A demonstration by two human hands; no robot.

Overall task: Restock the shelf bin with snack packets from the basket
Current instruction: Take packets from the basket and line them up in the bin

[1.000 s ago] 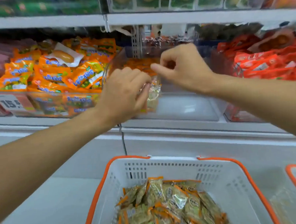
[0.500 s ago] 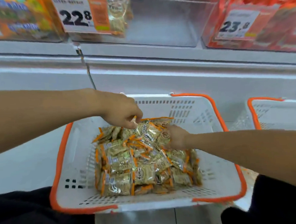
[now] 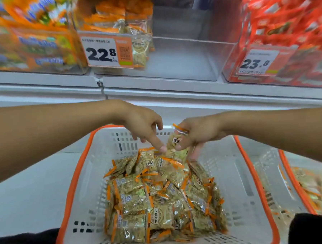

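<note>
A white basket with an orange rim (image 3: 241,173) sits below me, holding a heap of clear snack packets (image 3: 160,194) with orange ends. My right hand (image 3: 198,134) grips a few of these packets (image 3: 176,145), lifted just above the far side of the heap. My left hand (image 3: 143,126) hovers beside it, index finger extended down and touching the held packets. On the shelf above stands the clear shelf bin (image 3: 181,61), with a few of the same packets at its left end behind a 22.8 price tag (image 3: 106,52).
A clear bin of orange bags (image 3: 31,41) stands left of the shelf bin, and a bin of red packets (image 3: 286,31) with a 23.8 tag stands right. A second orange-rimmed basket (image 3: 305,185) with packets lies at the right. Dark clothing shows at the bottom corners.
Both hands left the shelf bin and dropped into the basket. My right hand has since lifted a few packets off the heap, and my left hand has moved up beside it.
</note>
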